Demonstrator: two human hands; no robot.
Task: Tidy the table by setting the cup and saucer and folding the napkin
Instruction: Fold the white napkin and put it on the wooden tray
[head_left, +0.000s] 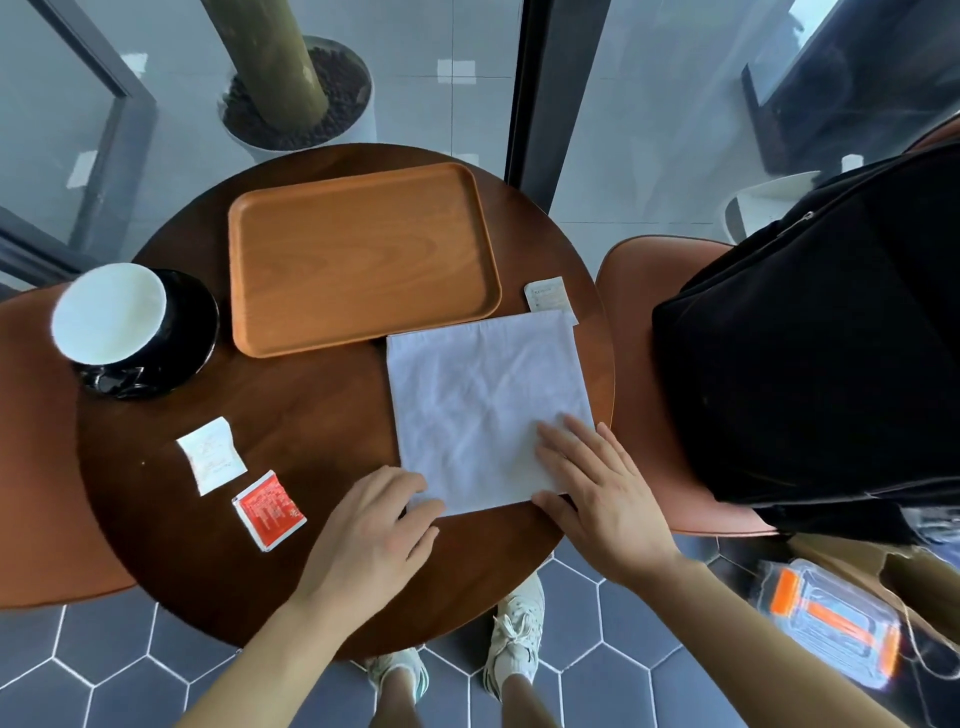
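A white napkin lies flat and spread out on the right side of the round dark wooden table. My left hand pinches the napkin's near left corner. My right hand rests on its near right corner, fingers flat on top and thumb under the edge. At the table's left edge a black cup with a white inside stands on a black saucer.
An empty wooden tray sits at the table's far middle. A white packet and a red packet lie near left; another white packet beyond the napkin. Orange chairs flank the table; a black bag fills the right one.
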